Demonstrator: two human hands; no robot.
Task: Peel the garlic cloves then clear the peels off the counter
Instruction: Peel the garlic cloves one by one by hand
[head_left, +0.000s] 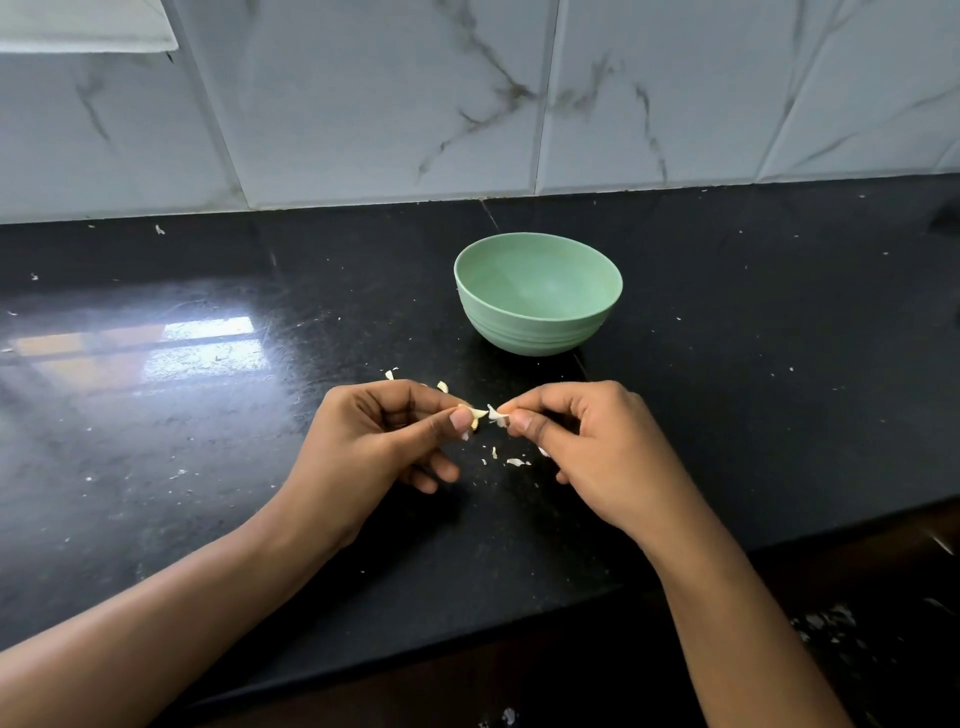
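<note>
My left hand (387, 441) pinches a small garlic clove (477, 414) between thumb and fingertips, just above the black counter (208, 467). My right hand (587, 447) pinches a thin white strip of peel (497, 415) right beside the clove. A narrow gap separates the two hands. Small peel scraps (514, 461) lie on the counter below the fingers, and two pale bits (441, 386) sit just beyond my left hand. A green bowl (540, 332) stands behind the hands; its inside looks empty.
A marble-patterned tile wall (467, 104) rises behind the counter. The counter's front edge (675, 566) runs diagonally under my forearms. Tiny white specks dot the counter, and more peel flakes (826, 621) lie on the dark floor at lower right.
</note>
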